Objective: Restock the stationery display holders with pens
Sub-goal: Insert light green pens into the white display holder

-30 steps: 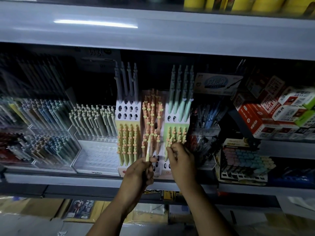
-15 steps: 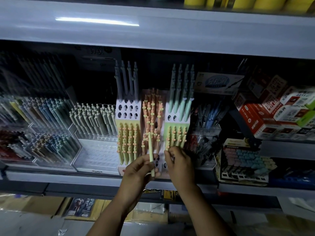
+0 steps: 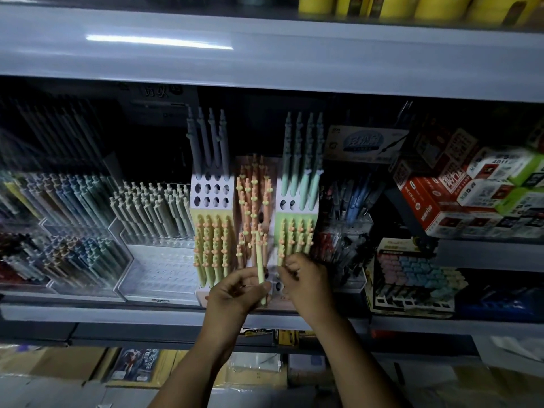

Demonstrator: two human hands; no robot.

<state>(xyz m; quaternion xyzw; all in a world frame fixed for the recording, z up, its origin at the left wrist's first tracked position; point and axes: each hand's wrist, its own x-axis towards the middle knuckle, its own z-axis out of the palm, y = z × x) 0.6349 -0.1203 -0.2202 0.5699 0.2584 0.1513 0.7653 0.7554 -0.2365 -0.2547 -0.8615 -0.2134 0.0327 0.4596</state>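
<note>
In a dim shop, a grey metal shelf (image 3: 88,312) carried white perforated pen holders (image 3: 212,195) at its centre. The left hand (image 3: 235,293) gripped a pale green pen (image 3: 259,260) upright before them. The right hand (image 3: 309,278) curled against stocked green pens (image 3: 295,234), its grip impossible to tell.

Pale yellow-green: the loose pen (image 3: 260,269). Left holder (image 3: 211,194) is white w/ dark round holes up top, yellow below; its tall pens (image 3: 206,142) grey-blue, lower pens (image 3: 213,248) yellow-green w/ orange caps. Mid pens (image 3: 254,195) peach-orange. Right holder (image 3: 294,214) white over lt green (mint pens (image 3: 304,172) above). Boxes (image 3: 432,207) red & white.
</note>
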